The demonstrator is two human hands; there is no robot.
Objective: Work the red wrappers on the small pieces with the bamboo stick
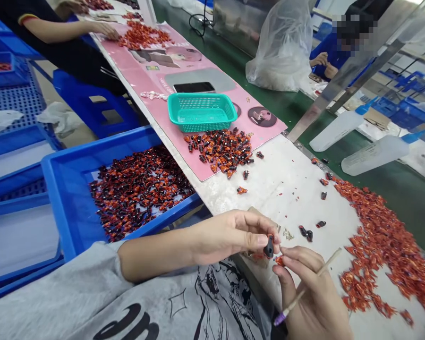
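Observation:
My left hand (233,234) pinches a small black and orange plastic part (268,248) between thumb and fingers. Close beside it, my right hand (313,288) grips a small orange part (279,260) at its fingertips; whether the two parts touch I cannot tell. A thin stick with a purple end (306,287) is also tucked in my right hand, lying across the fingers. Several loose black parts (306,233) rest on the white tabletop (269,189) beyond my hands. A large spread of orange pieces (378,236) covers the table to the right.
A green basket (202,126) stands behind a pile of black-orange parts (226,151). At left, a blue tray (56,189) holds many more. Two squeeze bottles (373,156) lean at right, near a plastic bag (281,52). Co-workers' hands (106,30) work at the far end.

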